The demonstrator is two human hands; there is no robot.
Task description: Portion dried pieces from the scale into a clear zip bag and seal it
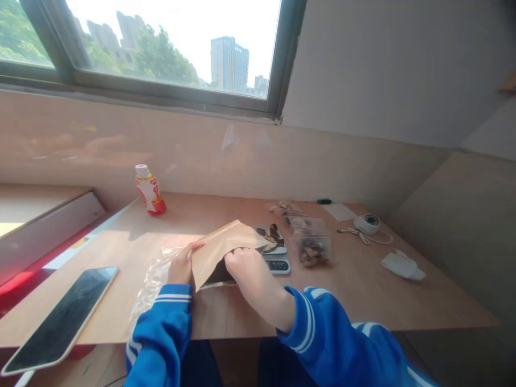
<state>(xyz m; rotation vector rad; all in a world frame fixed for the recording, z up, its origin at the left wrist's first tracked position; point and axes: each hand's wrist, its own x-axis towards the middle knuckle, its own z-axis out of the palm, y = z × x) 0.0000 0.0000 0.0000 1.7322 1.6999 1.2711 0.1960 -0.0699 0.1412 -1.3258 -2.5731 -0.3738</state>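
My left hand point(182, 265) grips a brown kraft paper bag point(226, 236) by its left side, thumb on the outer face. At the bag's dark opening is my right hand point(252, 277), its fingers curled in at the mouth; what they hold is hidden. Just behind the bag, partly covered by it, stands a white kitchen scale point(278, 266) with a dark display. Dark and pale dried slices point(273, 236) lie on its platform. Crumpled clear plastic point(151, 285) spreads beside my left hand.
Right of the scale are zip bags of dried pieces point(313, 251). Farther right sit a white round device with a cable point(366, 223) and a white crumpled tissue point(403, 266). A red-and-white bottle point(150, 191) stands back left. A phone point(64, 317) lies at the front left edge.
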